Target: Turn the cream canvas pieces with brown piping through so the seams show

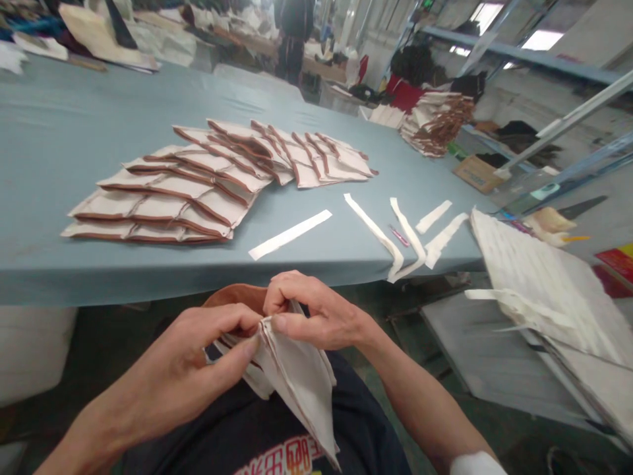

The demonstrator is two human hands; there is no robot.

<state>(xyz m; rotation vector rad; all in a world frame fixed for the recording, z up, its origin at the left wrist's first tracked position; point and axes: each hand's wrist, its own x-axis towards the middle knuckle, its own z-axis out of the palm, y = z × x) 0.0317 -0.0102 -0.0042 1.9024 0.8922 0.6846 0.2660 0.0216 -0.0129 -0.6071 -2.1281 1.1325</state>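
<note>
Between my two hands, over my lap, is a cream fabric piece [301,376] with brown trim, folded and hanging down toward my dark apron. My left hand [212,356] pinches its upper edge between thumb and fingers. Right beside it, my right hand [309,310] grips the same edge, fingers curled and thumb on the cloth. A brown flap [237,297] shows behind the hands. On the table ahead lie overlapping rows of similar cream fabric pieces [168,204] with brown edges. What lies inside the fold is hidden.
White strips [291,234] and a small pink tool [399,235] lie near the front edge of the blue-green table [148,264]. At right stands a board [554,290] with pale strips. A fabric stack [438,122] sits at the far right; a person [293,39] stands behind.
</note>
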